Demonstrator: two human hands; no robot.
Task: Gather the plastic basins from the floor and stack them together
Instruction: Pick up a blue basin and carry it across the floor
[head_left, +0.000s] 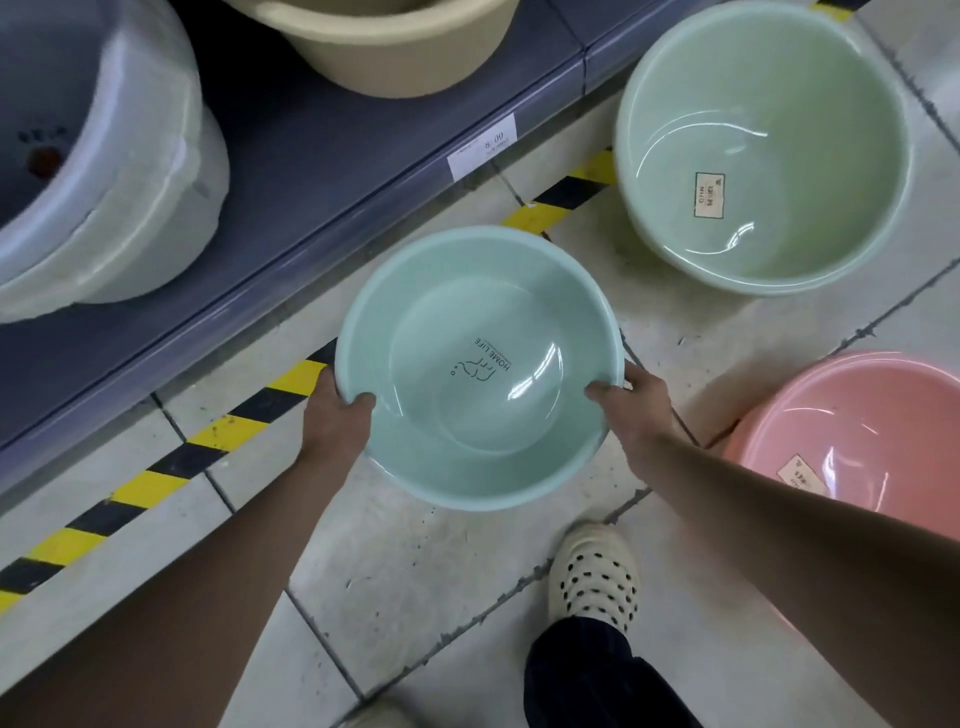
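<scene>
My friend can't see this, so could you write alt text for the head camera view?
Two hands, left hand and right hand, hold a mint basin by its rim above a tiled floor. A pale green basin and a pink basin sit nearby.

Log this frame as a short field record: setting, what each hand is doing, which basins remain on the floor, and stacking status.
setting: tiled shop floor beside a low shelf
left hand: grips the teal basin at its left rim
right hand: grips the same basin's right rim
on floor: pale green basin, pink basin, both upright, apart
on shelf: beige tub, wrapped white basins
stacking: none nested yet
</scene>
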